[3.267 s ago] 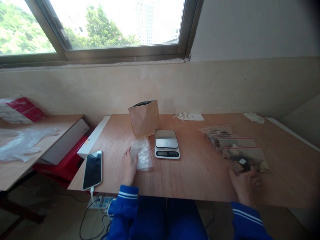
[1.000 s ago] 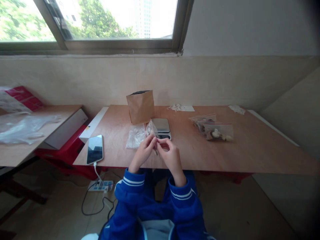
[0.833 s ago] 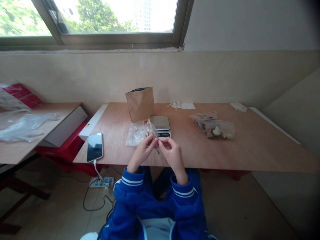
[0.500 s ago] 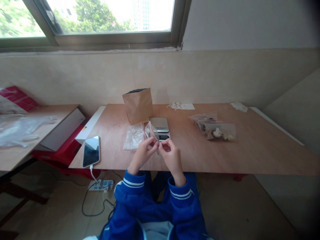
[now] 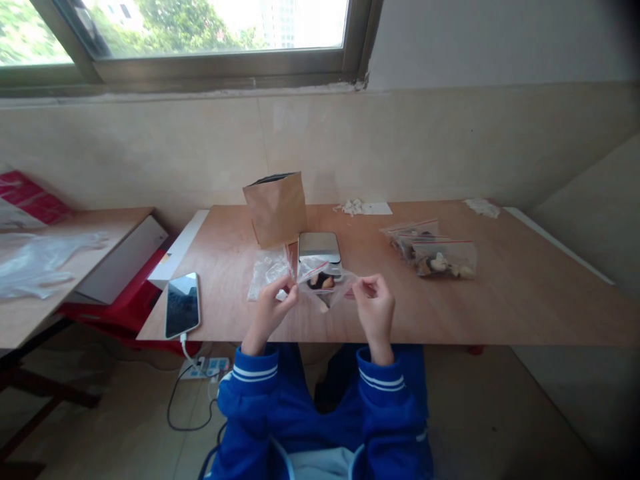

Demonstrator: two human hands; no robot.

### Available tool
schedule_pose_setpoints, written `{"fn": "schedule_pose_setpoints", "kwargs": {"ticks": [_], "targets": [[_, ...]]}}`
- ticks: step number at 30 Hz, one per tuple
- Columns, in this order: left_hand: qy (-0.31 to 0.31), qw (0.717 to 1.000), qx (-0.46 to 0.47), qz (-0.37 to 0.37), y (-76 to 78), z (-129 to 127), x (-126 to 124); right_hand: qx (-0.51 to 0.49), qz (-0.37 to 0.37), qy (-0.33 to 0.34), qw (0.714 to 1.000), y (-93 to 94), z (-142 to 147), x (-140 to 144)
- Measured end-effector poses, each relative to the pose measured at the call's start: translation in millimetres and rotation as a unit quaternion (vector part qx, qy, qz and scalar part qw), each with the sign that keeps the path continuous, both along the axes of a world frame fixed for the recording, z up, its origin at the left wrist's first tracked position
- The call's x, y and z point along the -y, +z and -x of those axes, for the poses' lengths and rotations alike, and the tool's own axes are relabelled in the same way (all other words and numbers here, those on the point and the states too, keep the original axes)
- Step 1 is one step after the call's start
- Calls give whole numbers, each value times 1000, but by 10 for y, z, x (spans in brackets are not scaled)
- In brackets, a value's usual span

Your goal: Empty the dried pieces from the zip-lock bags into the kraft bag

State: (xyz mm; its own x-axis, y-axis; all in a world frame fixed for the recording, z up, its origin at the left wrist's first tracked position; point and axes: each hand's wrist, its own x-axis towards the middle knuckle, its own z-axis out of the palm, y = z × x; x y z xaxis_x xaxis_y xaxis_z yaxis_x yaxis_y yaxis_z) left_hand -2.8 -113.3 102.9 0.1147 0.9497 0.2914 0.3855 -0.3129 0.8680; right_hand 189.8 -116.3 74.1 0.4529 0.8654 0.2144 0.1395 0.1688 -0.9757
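Note:
Above the near edge of the wooden table (image 5: 500,300) I hold a small clear zip bag (image 5: 324,285) with a red strip and dark and pale bits inside. My left hand (image 5: 273,303) pinches its left end and my right hand (image 5: 374,308) pinches its right end, so the bag is stretched flat between them. Just behind it stands a small digital scale (image 5: 320,247), and a pile of empty clear bags (image 5: 267,272) lies to its left. A brown paper bag (image 5: 277,208) stands upright behind those.
Several filled zip bags (image 5: 433,250) lie at the right of the table. A phone (image 5: 182,304) on a white cable lies at the left corner. White scraps (image 5: 361,207) sit by the wall. A side table with clear plastic (image 5: 40,263) stands at left.
My hands were close together on the small bag; they have drawn apart, stretching it out sideways. Earlier still, my hands rested apart on the table.

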Motion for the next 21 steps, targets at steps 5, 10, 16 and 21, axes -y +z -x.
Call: {"fn": "schedule_pose_setpoints", "kwargs": {"ticks": [5, 10, 16, 21], "targets": [[-27, 995, 94, 27, -98, -11, -112, -106, -4, 71, 992, 54, -120, 8], [23, 968, 229, 95, -388, -156, -262, -143, -38, 129, 981, 159, 178, -141], [-8, 838, 510, 194, -618, -374, -374, -137, -30, 193, 971, 67, 467, -384], [31, 772, 599, 212, -640, -393, -488, 63, -104, 65, 990, 83, 501, -411]]}}
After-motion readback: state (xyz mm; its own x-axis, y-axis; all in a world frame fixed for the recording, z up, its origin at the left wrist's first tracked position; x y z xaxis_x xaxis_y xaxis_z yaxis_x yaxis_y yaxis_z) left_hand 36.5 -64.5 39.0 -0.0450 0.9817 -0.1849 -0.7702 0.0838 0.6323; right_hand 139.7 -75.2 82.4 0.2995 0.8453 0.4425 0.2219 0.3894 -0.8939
